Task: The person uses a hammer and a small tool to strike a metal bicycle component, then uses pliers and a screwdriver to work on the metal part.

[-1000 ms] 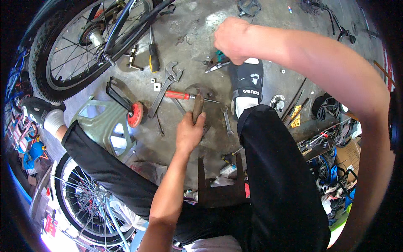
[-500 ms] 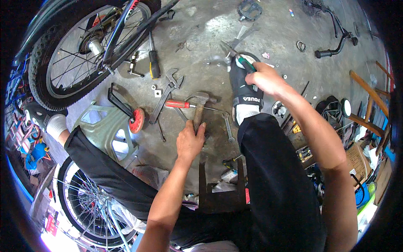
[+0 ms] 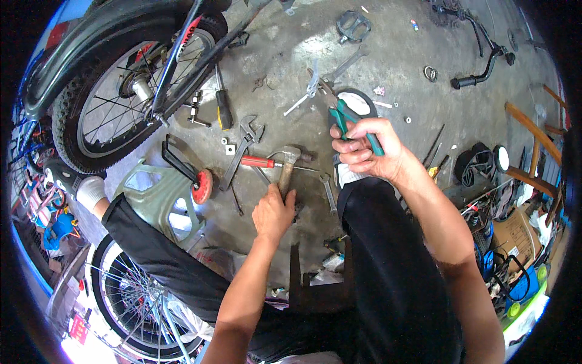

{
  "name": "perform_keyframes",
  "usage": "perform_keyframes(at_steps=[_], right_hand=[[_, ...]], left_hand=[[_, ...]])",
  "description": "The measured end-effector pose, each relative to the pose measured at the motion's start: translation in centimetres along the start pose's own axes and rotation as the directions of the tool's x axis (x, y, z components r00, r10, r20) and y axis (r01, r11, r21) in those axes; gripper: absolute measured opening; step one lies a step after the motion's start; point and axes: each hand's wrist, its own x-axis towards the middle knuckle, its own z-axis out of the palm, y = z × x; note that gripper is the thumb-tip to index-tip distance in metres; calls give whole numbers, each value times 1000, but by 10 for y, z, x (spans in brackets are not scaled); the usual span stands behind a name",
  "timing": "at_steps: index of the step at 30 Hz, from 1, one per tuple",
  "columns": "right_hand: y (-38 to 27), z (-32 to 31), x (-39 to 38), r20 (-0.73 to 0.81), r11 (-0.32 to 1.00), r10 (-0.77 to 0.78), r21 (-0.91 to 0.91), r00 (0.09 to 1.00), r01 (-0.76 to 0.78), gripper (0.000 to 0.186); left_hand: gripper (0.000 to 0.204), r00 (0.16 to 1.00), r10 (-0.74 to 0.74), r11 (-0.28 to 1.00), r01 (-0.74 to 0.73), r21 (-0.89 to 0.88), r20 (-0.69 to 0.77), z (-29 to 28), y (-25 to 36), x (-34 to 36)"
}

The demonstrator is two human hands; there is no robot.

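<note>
My left hand is closed around the wooden handle of a hammer, whose head rests on the concrete near a red-handled screwdriver. Above my right shoe, my right hand grips pliers with green handles, the handles spread apart. Their jaws point up and left, close to a pale, thin strip-like piece that I cannot make out clearly. An open-end wrench lies just beyond the jaws. Adjustable wrenches lie left of the hammer, and a small combination wrench sits to its right.
At the upper left stands a bicycle wheel. A grey-green plastic stool has a red-wheeled bracket on it. A black-yellow screwdriver, a pedal and handlebars lie farther off. Wooden legs and a cardboard box are at right.
My right hand has drawn the pliers lower, and their handles have spread apart. The pale piece now shows beside the jaws. My left hand keeps hold of the hammer. The view has shifted slightly.
</note>
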Motion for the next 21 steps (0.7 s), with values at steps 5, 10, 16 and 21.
perform_keyframes(at_steps=[5, 10, 16, 21], right_hand=[[-2, -10, 1, 166, 999, 0, -46, 986, 8, 32], [-4, 5, -2, -190, 617, -394, -779, 899, 106, 29], [4, 19, 9, -124, -37, -804, -966, 582, -257, 41], [7, 13, 23, -131, 26, -840, -979, 527, -203, 41]], left_hand=[[40, 970, 126, 989, -105, 106, -207, -1, -17, 0], [56, 800, 161, 972, -26, 235, -578, -33, -54, 34], [51, 926, 93, 938, 42, 345, -366, -38, -82, 57], [44, 837, 150, 979, -51, 198, -526, -32, -66, 47]])
